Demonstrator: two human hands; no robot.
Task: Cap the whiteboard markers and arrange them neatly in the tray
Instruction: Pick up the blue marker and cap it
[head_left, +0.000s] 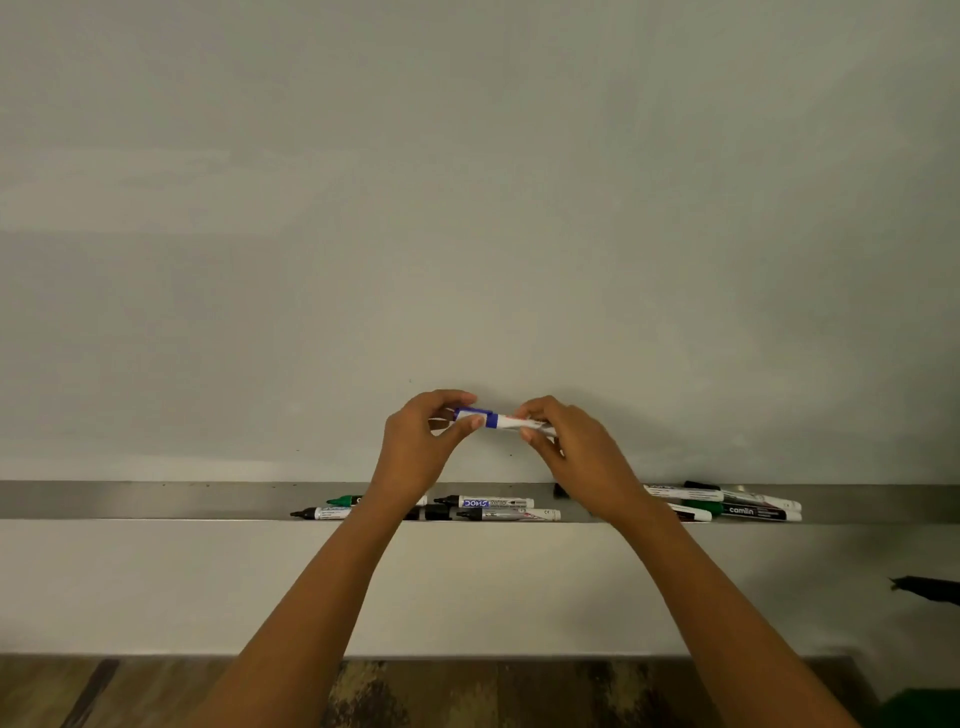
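Note:
I hold a blue-and-white marker (501, 420) level in front of the whiteboard, above the metal tray (130, 501). My left hand (421, 452) pinches its blue cap end, and my right hand (571, 452) grips the white barrel. Several markers lie in the tray below. An uncapped green one (344, 501) and an uncapped black one (319, 513) lie left of my left wrist. Two uncapped black-tipped markers (485, 503) (511, 514) lie between my wrists. A loose group of capped and uncapped markers (753, 508) lies to the right, partly hidden by my right forearm.
The whiteboard (467, 208) fills the upper view. A white wall strip (156, 582) runs below the tray, with wooden floor (467, 691) underneath. A dark object (930, 590) juts in at the right edge, and something green (924, 709) sits at the bottom right corner.

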